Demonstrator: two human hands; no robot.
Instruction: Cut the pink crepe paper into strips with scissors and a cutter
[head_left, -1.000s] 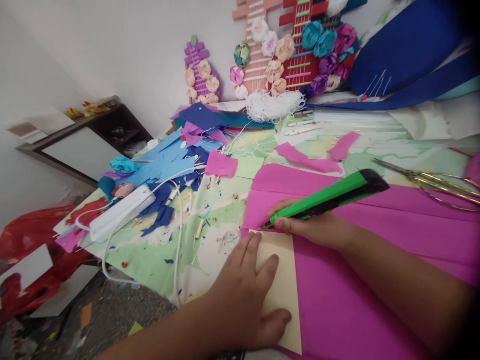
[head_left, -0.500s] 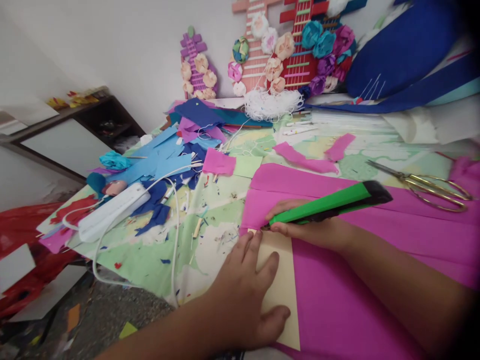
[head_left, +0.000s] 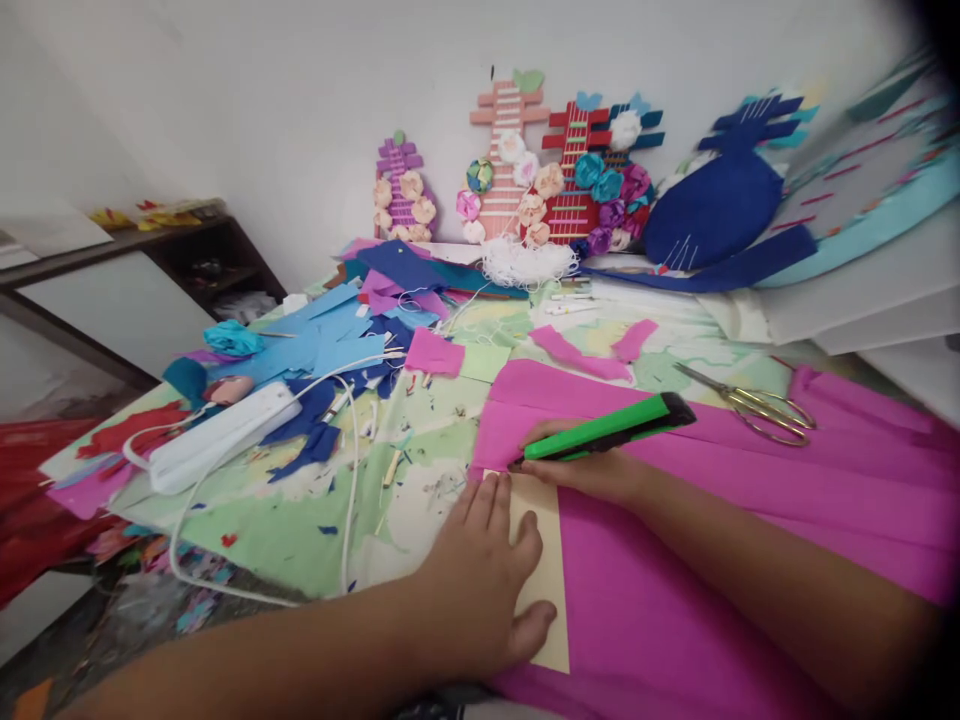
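My left hand (head_left: 480,580) lies flat with its fingers spread, pressing on a cream card strip (head_left: 551,560). The strip rests on a large sheet of magenta paper (head_left: 637,590). In my right hand (head_left: 577,470) is a green and black utility knife (head_left: 615,425), slanted, its dark tip down by the card's far edge. My right fingers are closed around the knife, and the blade itself is too small to make out. Gold-handled scissors (head_left: 757,405) lie on the magenta paper to the right.
A white power strip (head_left: 225,440) with a looping cable lies at left, beside blue paper scraps (head_left: 330,335). White string (head_left: 529,262) is heaped at the back. Paper-flower guitar shapes (head_left: 574,180) lean on the wall, with a dark blue shape (head_left: 712,210) to their right.
The view has shifted, showing more of the wall and the guitar shapes. Both hands keep nearly the same places on the card, and the knife stays at its far edge.
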